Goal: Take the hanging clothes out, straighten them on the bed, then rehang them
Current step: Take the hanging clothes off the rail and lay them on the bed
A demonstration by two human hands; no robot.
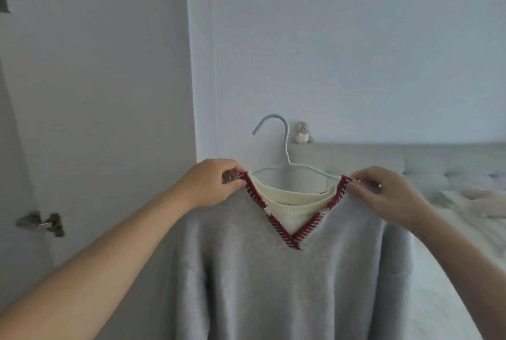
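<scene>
Your left hand (210,182) has its fingers (232,176) curled and pinched on the sweater's (273,285) shoulder, right at the top of the red-stitched V-neck trim (284,235). Your right hand (383,191) does the same on the other side, fingers (364,182) closed on the knit where the trim meets the shoulder. Both hands sit at about the same height, in the middle of the frame.

Between them the grey sweater hangs straight down, filling the lower centre of the frame, with a cream inner collar (295,202) showing inside the V. It sits on a pale blue hanger (286,153) whose hook rises above the neckline and is caught on nothing.

Behind the sweater is a white wall corner (202,65). At left of frame, a white door (82,93) with a metal handle (41,223) at lower left. At right of frame the bed (451,230) runs away from you, light bedding on it, partly hidden by your right forearm and the sweater. Its padded headboard (383,158) lies along the wall, and a small plush toy (302,134) sits on its top edge just beside the hanger's hook.
</scene>
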